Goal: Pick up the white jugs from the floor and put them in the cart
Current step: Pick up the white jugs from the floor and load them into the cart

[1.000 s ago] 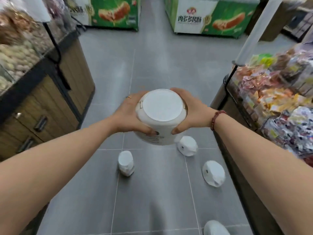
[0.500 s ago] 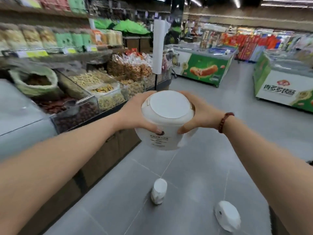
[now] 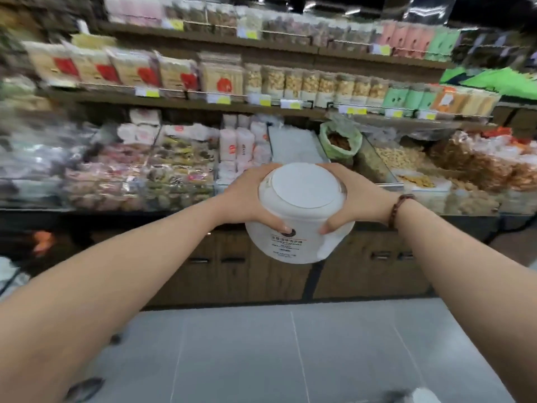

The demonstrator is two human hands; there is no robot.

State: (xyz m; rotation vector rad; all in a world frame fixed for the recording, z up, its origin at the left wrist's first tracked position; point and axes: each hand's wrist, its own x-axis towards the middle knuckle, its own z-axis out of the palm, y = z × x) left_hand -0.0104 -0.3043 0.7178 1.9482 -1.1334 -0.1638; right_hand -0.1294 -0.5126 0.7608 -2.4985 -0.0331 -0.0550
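I hold one white jug (image 3: pixel 300 213) up in front of me at chest height, its flat round base turned toward me and a printed label on its lower side. My left hand (image 3: pixel 250 199) grips its left side, thumb curled over the front. My right hand (image 3: pixel 356 199) grips the right side the same way; a dark bead bracelet sits on that wrist. A bit of another white thing (image 3: pixel 422 398), possibly a jug, shows at the bottom edge on the floor. No cart is in view.
A wooden display counter (image 3: pixel 232 266) with drawers stands straight ahead, topped with bins of packaged snacks and nuts (image 3: pixel 392 158). Shelves of bagged goods (image 3: pixel 261 82) rise behind it. Grey tiled floor (image 3: pixel 276 359) lies between me and the counter.
My view has swung left from the aisle to face the snack counter. The jugs on the floor have left the view. Both hands keep the same hold on the jug.
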